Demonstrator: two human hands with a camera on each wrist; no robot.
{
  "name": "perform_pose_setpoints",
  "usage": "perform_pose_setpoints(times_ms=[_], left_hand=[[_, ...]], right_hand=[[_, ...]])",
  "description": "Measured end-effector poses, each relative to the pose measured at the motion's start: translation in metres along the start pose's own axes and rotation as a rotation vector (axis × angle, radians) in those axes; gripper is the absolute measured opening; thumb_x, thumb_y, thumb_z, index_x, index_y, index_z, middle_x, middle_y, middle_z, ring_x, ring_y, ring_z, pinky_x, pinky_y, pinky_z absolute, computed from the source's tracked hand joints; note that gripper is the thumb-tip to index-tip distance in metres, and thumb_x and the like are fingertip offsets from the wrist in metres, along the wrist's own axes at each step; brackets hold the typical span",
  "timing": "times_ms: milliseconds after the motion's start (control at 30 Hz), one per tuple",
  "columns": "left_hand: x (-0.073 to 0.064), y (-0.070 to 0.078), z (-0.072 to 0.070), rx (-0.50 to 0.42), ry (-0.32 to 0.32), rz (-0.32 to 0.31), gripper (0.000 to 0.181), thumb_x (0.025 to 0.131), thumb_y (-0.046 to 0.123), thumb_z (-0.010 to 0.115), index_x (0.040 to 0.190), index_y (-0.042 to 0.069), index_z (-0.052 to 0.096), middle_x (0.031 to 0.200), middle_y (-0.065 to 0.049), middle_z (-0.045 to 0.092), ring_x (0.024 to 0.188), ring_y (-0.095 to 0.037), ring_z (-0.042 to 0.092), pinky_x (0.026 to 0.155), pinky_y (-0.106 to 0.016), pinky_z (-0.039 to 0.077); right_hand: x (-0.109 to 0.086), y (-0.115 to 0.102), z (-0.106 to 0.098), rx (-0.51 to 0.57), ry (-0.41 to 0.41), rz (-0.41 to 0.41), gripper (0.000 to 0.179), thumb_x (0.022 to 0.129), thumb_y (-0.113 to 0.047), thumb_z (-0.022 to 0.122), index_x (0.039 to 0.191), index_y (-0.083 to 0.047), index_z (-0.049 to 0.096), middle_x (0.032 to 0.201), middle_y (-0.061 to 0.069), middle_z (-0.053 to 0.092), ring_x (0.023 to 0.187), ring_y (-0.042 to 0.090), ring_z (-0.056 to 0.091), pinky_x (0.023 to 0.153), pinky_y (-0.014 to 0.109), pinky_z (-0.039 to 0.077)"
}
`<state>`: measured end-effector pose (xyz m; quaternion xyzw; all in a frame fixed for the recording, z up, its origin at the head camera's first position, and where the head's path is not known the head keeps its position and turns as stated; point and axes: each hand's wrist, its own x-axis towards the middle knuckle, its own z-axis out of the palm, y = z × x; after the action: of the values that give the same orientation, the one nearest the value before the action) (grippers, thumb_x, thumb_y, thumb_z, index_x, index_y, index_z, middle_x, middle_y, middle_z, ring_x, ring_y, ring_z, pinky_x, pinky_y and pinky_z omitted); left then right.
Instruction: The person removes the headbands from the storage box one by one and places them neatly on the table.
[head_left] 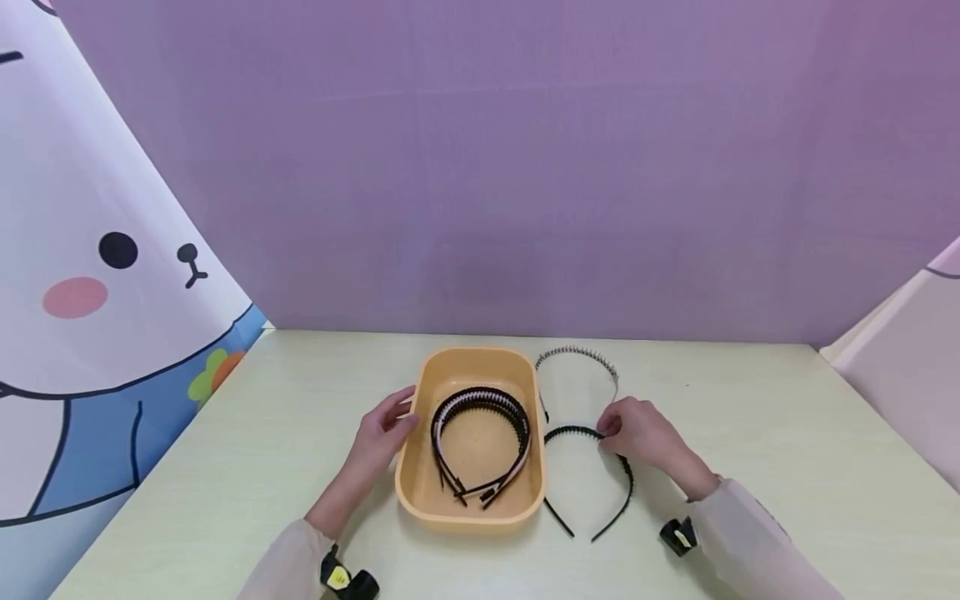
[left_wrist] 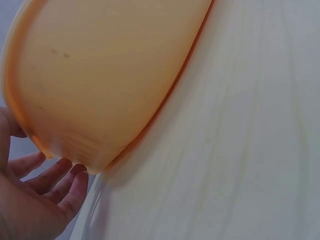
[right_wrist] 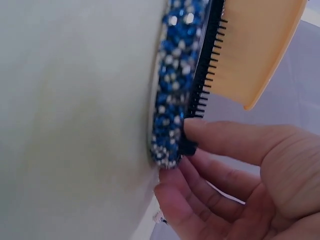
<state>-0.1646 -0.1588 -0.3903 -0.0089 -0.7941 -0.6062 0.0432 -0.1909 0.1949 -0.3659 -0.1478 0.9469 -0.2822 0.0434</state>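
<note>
A tan plastic basin stands on the table, with several headbands piled in it, black and pale. My left hand rests against its left side, and the fingertips touch the outer wall in the left wrist view. Just right of the basin, my right hand pinches the top of a headband between thumb and fingers. Blue and silver beads cover its outer face, and black teeth line the inside. Its two ends point toward me.
Behind the pinched headband lies a thin, spiky headband, close to the basin's right edge. A pale wood-grain table carries everything. Purple cloth rises at its back edge, and a cartoon-printed cloth hangs at the left.
</note>
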Motion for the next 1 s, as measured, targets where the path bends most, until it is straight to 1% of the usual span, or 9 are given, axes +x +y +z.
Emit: perform_pose_setpoints(times_ms=[200, 333, 467, 833, 1000], left_hand=[[0.000, 0.000, 0.000, -0.005, -0.005, 0.002, 0.047, 0.093, 0.006, 0.053, 0.139, 0.002, 0.046, 0.129, -0.027, 0.056, 0.111, -0.032, 0.058, 0.089, -0.029, 0.050], [0.000, 0.000, 0.000, -0.020, -0.004, 0.006, 0.047, 0.093, 0.006, 0.053, 0.139, 0.002, 0.046, 0.129, -0.027, 0.056, 0.112, -0.032, 0.058, 0.088, -0.025, 0.049], [0.000, 0.000, 0.000, -0.024, -0.006, 0.001, 0.046, 0.093, 0.006, 0.053, 0.139, 0.002, 0.046, 0.129, -0.027, 0.056, 0.112, -0.032, 0.058, 0.086, -0.022, 0.048], [-0.001, 0.001, 0.000, -0.022, -0.009, -0.006, 0.046, 0.094, 0.007, 0.053, 0.139, 0.003, 0.046, 0.130, -0.026, 0.055, 0.113, -0.031, 0.057, 0.088, -0.026, 0.048], [-0.001, 0.000, -0.001, -0.021, -0.004, -0.004, 0.046, 0.093, 0.007, 0.053, 0.139, 0.003, 0.046, 0.130, -0.026, 0.055, 0.112, -0.031, 0.058, 0.089, -0.029, 0.050]], right_hand=[[0.000, 0.001, -0.004, 0.010, -0.014, -0.017, 0.015, 0.073, -0.004, 0.074, 0.088, -0.002, 0.070, 0.079, 0.002, 0.067, 0.070, 0.012, 0.059, 0.062, 0.029, 0.049], [0.001, 0.000, -0.007, 0.043, -0.025, -0.046, 0.017, 0.075, -0.004, 0.072, 0.091, 0.001, 0.070, 0.078, 0.003, 0.067, 0.068, 0.011, 0.058, 0.060, 0.028, 0.048], [0.004, -0.002, -0.010, 0.060, -0.022, -0.058, 0.019, 0.076, -0.004, 0.071, 0.094, 0.003, 0.069, 0.077, 0.003, 0.065, 0.065, 0.011, 0.057, 0.058, 0.028, 0.047], [0.010, -0.009, -0.013, 0.075, 0.010, -0.079, 0.020, 0.076, -0.005, 0.071, 0.095, 0.004, 0.068, 0.078, 0.003, 0.065, 0.067, 0.011, 0.058, 0.060, 0.027, 0.048], [0.012, -0.012, -0.013, 0.082, 0.018, -0.105, 0.020, 0.076, -0.005, 0.071, 0.094, 0.004, 0.068, 0.077, 0.003, 0.065, 0.067, 0.011, 0.059, 0.061, 0.027, 0.048]])
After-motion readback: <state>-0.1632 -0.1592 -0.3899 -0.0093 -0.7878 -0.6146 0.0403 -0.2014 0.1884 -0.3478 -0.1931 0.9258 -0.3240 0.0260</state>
